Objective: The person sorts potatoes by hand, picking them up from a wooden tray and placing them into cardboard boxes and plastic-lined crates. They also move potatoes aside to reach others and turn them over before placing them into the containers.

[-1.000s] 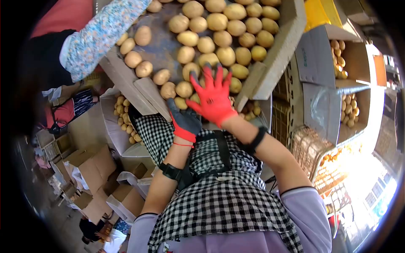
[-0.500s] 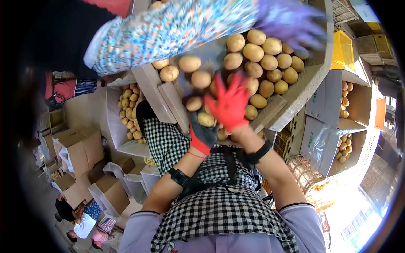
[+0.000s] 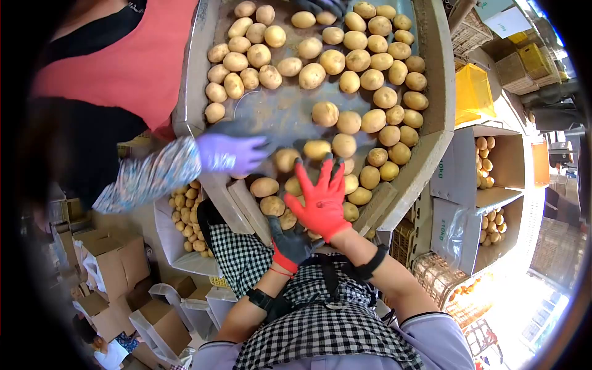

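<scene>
My right hand [image 3: 320,200], in a red glove with dark fingertips, lies palm down with fingers spread over potatoes near the narrow end of a sorting tray [image 3: 283,102]. One potato [image 3: 317,150] sits just beyond its fingertips. My left hand [image 3: 290,245], in a red and dark grey glove, is at the tray's mouth with thumb and fingers apart. Close above it lie a potato [image 3: 272,206] and another potato [image 3: 287,219]; I see nothing gripped in it. Part of the left fingers is hard to make out. Many more potatoes cover the tray's far end.
A co-worker's purple-gloved hand [image 3: 231,153] reaches in from the left, blurred. Another dark-gloved hand [image 3: 320,6] is at the top edge. Wooden boards [image 3: 243,209] flank the tray's mouth. Potato-filled cartons stand left [image 3: 179,246] and right [image 3: 512,166].
The co-worker's patterned sleeve and purple glove have drawn back from across the tray to its left side. My right hand remains over the potatoes; a potato at my left hand is no longer there.
</scene>
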The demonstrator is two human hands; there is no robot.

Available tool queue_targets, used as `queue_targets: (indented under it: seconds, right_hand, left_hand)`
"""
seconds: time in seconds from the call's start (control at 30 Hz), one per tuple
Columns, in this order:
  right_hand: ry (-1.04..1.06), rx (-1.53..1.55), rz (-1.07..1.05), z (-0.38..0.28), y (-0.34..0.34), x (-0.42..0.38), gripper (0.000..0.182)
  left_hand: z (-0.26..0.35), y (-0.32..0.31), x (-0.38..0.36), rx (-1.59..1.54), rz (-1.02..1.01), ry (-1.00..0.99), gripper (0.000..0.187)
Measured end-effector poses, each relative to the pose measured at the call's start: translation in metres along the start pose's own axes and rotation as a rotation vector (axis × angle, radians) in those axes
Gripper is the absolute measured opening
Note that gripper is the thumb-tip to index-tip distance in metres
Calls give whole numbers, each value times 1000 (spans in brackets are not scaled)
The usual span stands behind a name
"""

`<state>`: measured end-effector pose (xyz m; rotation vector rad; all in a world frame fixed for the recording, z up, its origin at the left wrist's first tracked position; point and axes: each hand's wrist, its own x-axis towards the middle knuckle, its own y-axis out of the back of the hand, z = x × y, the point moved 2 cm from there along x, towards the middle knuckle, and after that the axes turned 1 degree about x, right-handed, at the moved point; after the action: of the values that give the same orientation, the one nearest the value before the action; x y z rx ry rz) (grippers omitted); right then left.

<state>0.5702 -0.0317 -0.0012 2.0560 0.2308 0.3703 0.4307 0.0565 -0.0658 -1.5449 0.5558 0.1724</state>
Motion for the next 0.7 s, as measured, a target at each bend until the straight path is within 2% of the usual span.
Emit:
queue_targets:
  seconds: [0.03, 0.07, 0.1, 0.13, 0.17, 0.2, 0.27, 0.3, 0.37, 0.43, 0.47, 0.5, 0.57, 0.6, 0.63, 0.67, 0.7]
  right_hand:
    - [-50, 22, -2, 5, 12, 6, 79]
    - [-110, 1, 57, 22, 26, 21, 78]
    - [-136, -167, 199, 40, 41, 44, 78]
    - [-175, -294, 330, 62, 52, 70, 79]
    - [-260, -303, 319, 84, 60, 91, 81]
    - [-261, -302, 314, 87, 58, 104, 81]
    - [-423, -266, 224, 84, 50, 124, 82]
    - [-403, -304, 185, 69, 45, 121, 79]
    - [-272, -261, 156, 42, 35, 91, 76]
    - [-81, -162, -51, 16, 26, 48, 74]
    - [-96, -130, -105, 7, 19, 20, 74]
    - [-107, -95, -151, -2, 12, -1, 75]
    - [-109, -41, -180, 3, 20, -7, 76]
    - [-122, -74, -129, 12, 22, 1, 77]
    - [-138, -108, -78, 17, 21, 11, 78]
    - [-300, -11, -63, 24, 16, 30, 79]
    - [-294, -5, -47, 23, 5, 40, 79]
  left_hand:
    - [0, -8, 2, -14, -183, 18, 85]
    - [-1, -10, 3, 17, -127, 40, 89]
    - [-2, -7, 2, 9, -121, 49, 89]
    - [-1, 0, 2, -104, -46, 72, 93]
    - [-2, 6, 1, -216, 33, 92, 97]
    - [-2, -8, -2, -80, 217, 49, 95]
    - [-3, -10, 1, -136, 278, 60, 94]
    - [-2, -11, 2, -193, 340, 73, 94]
    - [-2, -4, 2, -179, 314, 65, 94]
    - [-1, 19, 2, -244, 240, 62, 92]
    - [-7, 0, -5, -101, 215, 32, 81]
    - [-10, -2, -3, -91, 214, 22, 81]
    - [-11, 7, -7, 101, 593, -162, 63]
    - [-7, 20, -7, 14, 525, -232, 49]
    - [-7, 36, -6, 16, 523, -236, 49]
    - [-5, 49, -5, 242, 417, -320, 48]
    - [-2, 52, -4, 473, 293, -406, 47]
